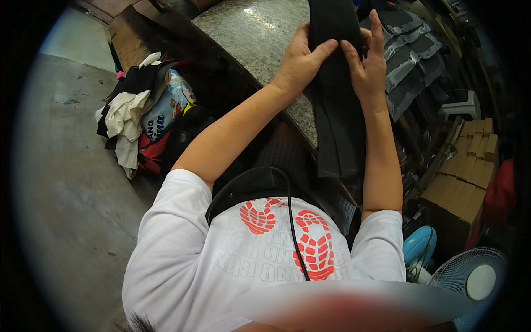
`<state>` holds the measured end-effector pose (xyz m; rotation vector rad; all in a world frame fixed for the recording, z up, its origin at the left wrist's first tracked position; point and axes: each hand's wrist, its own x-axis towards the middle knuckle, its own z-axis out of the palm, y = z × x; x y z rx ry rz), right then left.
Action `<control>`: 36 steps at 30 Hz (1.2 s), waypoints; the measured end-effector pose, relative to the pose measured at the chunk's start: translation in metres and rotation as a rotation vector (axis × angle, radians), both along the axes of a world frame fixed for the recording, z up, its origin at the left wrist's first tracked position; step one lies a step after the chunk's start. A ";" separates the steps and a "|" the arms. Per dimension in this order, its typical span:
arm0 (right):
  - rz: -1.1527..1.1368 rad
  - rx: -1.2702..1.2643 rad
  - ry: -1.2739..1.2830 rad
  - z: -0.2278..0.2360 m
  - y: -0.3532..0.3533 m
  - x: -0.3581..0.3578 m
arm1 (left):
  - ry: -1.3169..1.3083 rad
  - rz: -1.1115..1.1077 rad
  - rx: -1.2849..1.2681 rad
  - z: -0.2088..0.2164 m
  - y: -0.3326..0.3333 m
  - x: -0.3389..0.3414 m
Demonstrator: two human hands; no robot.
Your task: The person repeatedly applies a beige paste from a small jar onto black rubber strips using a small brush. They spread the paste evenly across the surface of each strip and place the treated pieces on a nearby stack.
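Note:
A long, wide strip of black sheet material [338,116] hangs over the edge of the speckled stone tabletop [249,27], its lower end folded into layers. My left hand [304,58] grips the strip's left edge, thumb on top and the other fingers hidden behind it. From the opposite edge my right hand [369,69] holds it, thumb tip against the strip and one finger pointing upward. Both thumb tips lie close together on the material.
Right of the strip lies a pile of black pieces with grey patches [412,52]. Beyond it are a grey plastic stool [462,102], stacked brown cartons [459,182] and a fan [480,282]. On the left, a bag [168,105] overflows with cloth scraps [130,110] above the concrete floor [66,166].

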<state>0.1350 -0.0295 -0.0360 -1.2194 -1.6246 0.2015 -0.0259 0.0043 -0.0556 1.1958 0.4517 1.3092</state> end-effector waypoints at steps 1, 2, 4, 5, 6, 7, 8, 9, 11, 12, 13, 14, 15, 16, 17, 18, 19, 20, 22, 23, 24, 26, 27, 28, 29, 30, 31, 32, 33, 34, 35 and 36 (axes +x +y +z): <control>0.034 0.009 0.083 -0.001 0.002 0.003 | 0.000 0.023 -0.001 0.000 0.000 0.000; 0.069 0.019 0.165 -0.001 0.003 0.005 | 0.018 0.054 -0.030 0.000 0.001 0.000; 0.176 -0.096 0.304 0.002 -0.001 0.010 | -0.122 0.073 -0.115 0.000 0.002 -0.002; 0.248 -0.223 0.363 0.003 -0.006 0.010 | -0.192 0.101 -0.139 0.001 0.004 -0.003; 0.321 -0.350 0.421 0.006 -0.008 0.011 | -0.265 0.127 -0.146 0.002 0.005 -0.004; 0.202 -0.404 0.201 0.003 -0.014 0.005 | -0.302 0.128 -0.170 0.003 0.006 -0.005; 0.194 -0.395 0.157 0.001 -0.014 0.000 | -0.304 0.142 -0.162 0.005 0.005 -0.006; 0.194 -0.366 0.095 -0.002 -0.016 -0.007 | -0.309 0.152 -0.150 0.006 0.005 -0.007; 0.165 -0.311 0.084 -0.008 -0.015 -0.015 | -0.290 0.147 -0.137 0.008 0.001 -0.009; 0.180 -0.311 0.147 -0.011 -0.014 -0.018 | -0.268 0.131 -0.136 0.008 -0.002 -0.011; 0.194 -0.309 0.209 -0.012 -0.013 -0.020 | -0.264 0.105 -0.096 0.008 -0.006 -0.012; 0.194 -0.292 0.266 -0.012 -0.013 -0.021 | -0.074 0.151 -0.093 0.006 -0.010 -0.014; 0.243 -0.266 0.303 -0.012 -0.013 -0.024 | 0.099 0.188 -0.054 0.004 -0.013 -0.017; 0.277 -0.224 0.335 -0.010 -0.014 -0.024 | 0.273 0.224 -0.014 0.002 -0.015 -0.020; 0.311 -0.182 0.368 -0.008 -0.015 -0.027 | 0.314 0.222 -0.007 0.002 -0.012 -0.024; 0.323 -0.233 0.415 -0.006 -0.016 -0.029 | 0.285 0.219 0.046 0.002 -0.008 -0.028; 0.335 -0.283 0.461 -0.003 -0.017 -0.029 | 0.268 0.225 0.067 0.002 -0.002 -0.032; 0.385 -0.340 0.484 -0.001 -0.019 -0.031 | 0.281 0.223 0.034 0.003 0.003 -0.036; 0.330 -0.241 0.492 0.004 -0.017 -0.028 | 0.451 0.205 0.110 0.008 0.016 -0.051; 0.333 -0.267 0.523 0.006 -0.018 -0.022 | 0.534 0.237 0.137 0.012 0.024 -0.056; 0.293 -0.289 0.563 0.008 -0.018 -0.015 | 0.638 0.269 0.134 0.016 0.029 -0.061; 0.252 -0.238 0.572 0.009 -0.017 -0.005 | 1.149 0.397 0.271 0.022 0.034 -0.069; 0.225 -0.241 0.527 0.010 -0.017 -0.001 | 1.354 0.432 0.295 0.024 0.035 -0.072; 0.185 -0.245 0.487 0.011 -0.017 0.003 | 1.559 0.481 0.340 0.027 0.036 -0.073; 0.158 -0.223 0.491 0.013 -0.018 0.005 | 1.565 0.516 0.378 0.029 0.036 -0.074; 0.128 -0.199 0.496 0.016 -0.018 0.008 | 1.568 0.566 0.440 0.031 0.038 -0.073; 0.110 -0.177 0.496 0.019 -0.019 0.009 | 1.571 0.617 0.501 0.034 0.040 -0.071; 0.095 -0.174 0.458 0.024 -0.020 0.012 | 1.594 0.658 0.539 0.036 0.042 -0.069; 0.091 -0.169 0.415 0.031 -0.019 0.015 | 1.473 0.749 0.652 0.039 0.048 -0.063; 0.074 -0.156 0.376 0.038 -0.018 0.019 | 1.370 0.826 0.741 0.041 0.054 -0.054; 0.077 -0.176 0.362 0.045 -0.016 0.023 | 1.262 0.896 0.828 0.042 0.061 -0.044; 0.082 -0.166 0.230 0.051 -0.012 0.027 | 1.144 0.886 0.907 0.045 0.072 -0.032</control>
